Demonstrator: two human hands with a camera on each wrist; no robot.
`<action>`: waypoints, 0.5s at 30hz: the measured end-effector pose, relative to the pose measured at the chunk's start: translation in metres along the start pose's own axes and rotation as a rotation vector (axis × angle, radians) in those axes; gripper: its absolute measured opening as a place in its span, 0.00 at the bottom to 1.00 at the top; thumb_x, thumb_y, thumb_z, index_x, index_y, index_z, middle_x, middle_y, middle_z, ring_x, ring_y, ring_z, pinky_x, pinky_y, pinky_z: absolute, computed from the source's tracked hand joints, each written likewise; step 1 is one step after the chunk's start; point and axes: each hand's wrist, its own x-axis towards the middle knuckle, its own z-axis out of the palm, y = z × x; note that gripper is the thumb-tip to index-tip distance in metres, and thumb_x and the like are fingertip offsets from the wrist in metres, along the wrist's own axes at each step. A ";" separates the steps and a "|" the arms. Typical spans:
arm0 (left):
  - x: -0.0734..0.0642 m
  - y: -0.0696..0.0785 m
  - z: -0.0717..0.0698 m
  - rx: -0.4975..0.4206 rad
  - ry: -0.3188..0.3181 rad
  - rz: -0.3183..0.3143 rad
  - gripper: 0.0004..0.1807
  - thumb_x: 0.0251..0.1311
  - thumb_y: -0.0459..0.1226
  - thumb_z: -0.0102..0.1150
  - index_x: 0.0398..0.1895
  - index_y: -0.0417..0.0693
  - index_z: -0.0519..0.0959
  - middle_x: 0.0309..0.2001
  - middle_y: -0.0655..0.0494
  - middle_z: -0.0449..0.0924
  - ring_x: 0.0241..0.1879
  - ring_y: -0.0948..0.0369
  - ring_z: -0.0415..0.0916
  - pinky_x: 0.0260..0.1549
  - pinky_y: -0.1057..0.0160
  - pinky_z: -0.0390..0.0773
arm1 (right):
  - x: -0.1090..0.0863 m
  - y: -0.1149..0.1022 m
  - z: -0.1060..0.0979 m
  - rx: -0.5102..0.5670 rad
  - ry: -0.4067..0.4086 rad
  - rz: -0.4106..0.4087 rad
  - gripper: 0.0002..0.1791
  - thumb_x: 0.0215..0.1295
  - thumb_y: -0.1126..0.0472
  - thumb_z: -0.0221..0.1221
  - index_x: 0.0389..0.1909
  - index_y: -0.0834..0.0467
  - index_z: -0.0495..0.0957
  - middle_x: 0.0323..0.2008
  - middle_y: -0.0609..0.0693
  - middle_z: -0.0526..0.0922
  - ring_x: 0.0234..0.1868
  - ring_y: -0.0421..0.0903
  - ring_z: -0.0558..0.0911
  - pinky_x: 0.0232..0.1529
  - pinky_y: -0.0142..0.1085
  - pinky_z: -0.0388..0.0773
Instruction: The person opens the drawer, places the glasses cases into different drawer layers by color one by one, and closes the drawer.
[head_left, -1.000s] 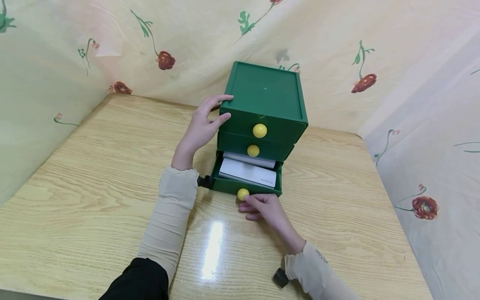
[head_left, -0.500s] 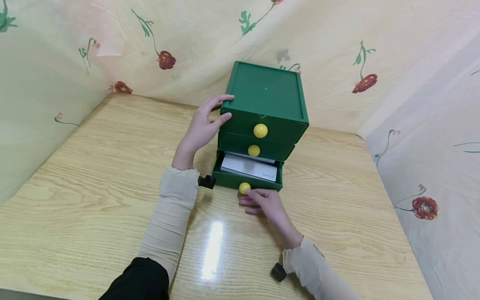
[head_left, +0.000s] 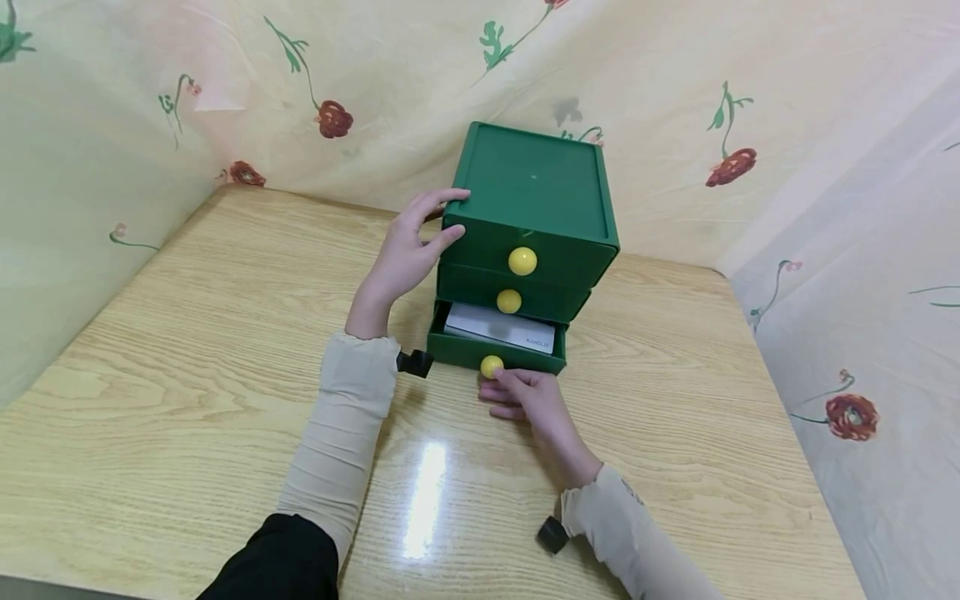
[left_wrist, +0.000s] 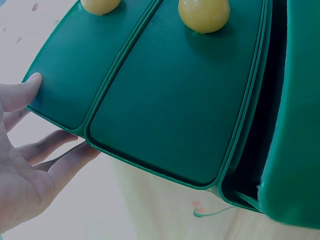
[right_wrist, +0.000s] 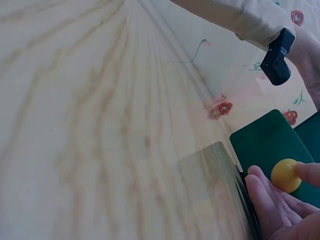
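A green three-drawer desktop cabinet (head_left: 534,179) stands on the wooden table, each drawer bearing a round yellow knob. Its bottom drawer (head_left: 517,358) is partly out and holds a white box (head_left: 501,323) with dark lettering on its near edge. My left hand (head_left: 401,254) rests on the cabinet's upper left corner; in the left wrist view the thumb (left_wrist: 31,89) touches the top drawer's front and the fingers lie along the side. My right hand (head_left: 536,400) is at the bottom drawer's yellow knob (head_left: 491,367), pinching it between a digit from one side and the fingers under it.
Behind the cabinet hangs a pale flowered cloth (head_left: 405,83), which also covers both sides. The upper two drawers, with yellow knobs (head_left: 522,261), sit shut above. Wooden table surface (head_left: 225,333) spreads to both sides. Light glares off it in front.
The bottom drawer has slid inward, my right hand moving with its knob away from me. Less of the white box shows. My left hand keeps its place on the cabinet.
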 end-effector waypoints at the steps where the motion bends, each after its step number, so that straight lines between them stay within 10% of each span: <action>1: 0.000 0.000 0.000 -0.001 0.001 0.008 0.23 0.68 0.37 0.54 0.65 0.49 0.70 0.65 0.49 0.68 0.67 0.52 0.65 0.67 0.51 0.67 | 0.000 0.000 0.000 0.001 0.002 -0.001 0.19 0.71 0.54 0.55 0.52 0.65 0.80 0.44 0.57 0.87 0.45 0.46 0.87 0.45 0.38 0.84; 15: 0.000 -0.001 0.000 0.003 0.001 0.026 0.22 0.68 0.36 0.54 0.65 0.47 0.70 0.65 0.47 0.69 0.67 0.54 0.65 0.69 0.52 0.63 | 0.010 -0.002 0.001 0.041 0.030 -0.018 0.20 0.72 0.54 0.53 0.54 0.65 0.78 0.49 0.59 0.85 0.45 0.45 0.87 0.44 0.37 0.84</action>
